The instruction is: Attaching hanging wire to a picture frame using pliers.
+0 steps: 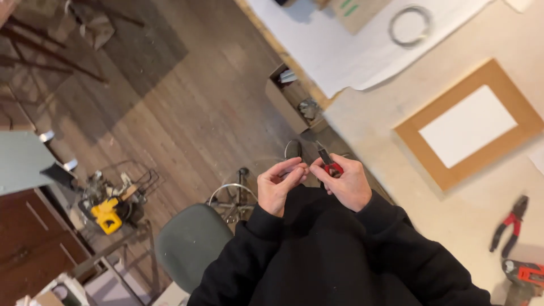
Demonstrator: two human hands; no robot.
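- Floorboards (187,107) of dark wood fill the left side of the room, with a darker mat lying across them near the top.
- Beside them runs a pale worktable (453,215), its edge slanting down toward the person.
- On the table's far end lies a big white sheet (340,51), and on that sheet rests a coil of wire (409,25).
- Nearer, a brown cardboard frame (467,124) with a white middle lies flat on the table.
- Below the table edge stands a grey round stool (190,243), just beside the person's black sleeves.
- Further left, a yellow power tool (107,215) sits among clutter on the floor.
- On the table at the right edge lie red-handled pliers (510,224), well apart from both hands.
- The left hand (279,187) is closed in a pinch, thumb and fingertips pressed on something too thin to make out.
- The right hand (347,182) is wrapped around small red-handled cutters (327,161), their dark tip pointing away from the person; the two hands meet at the fingertips.
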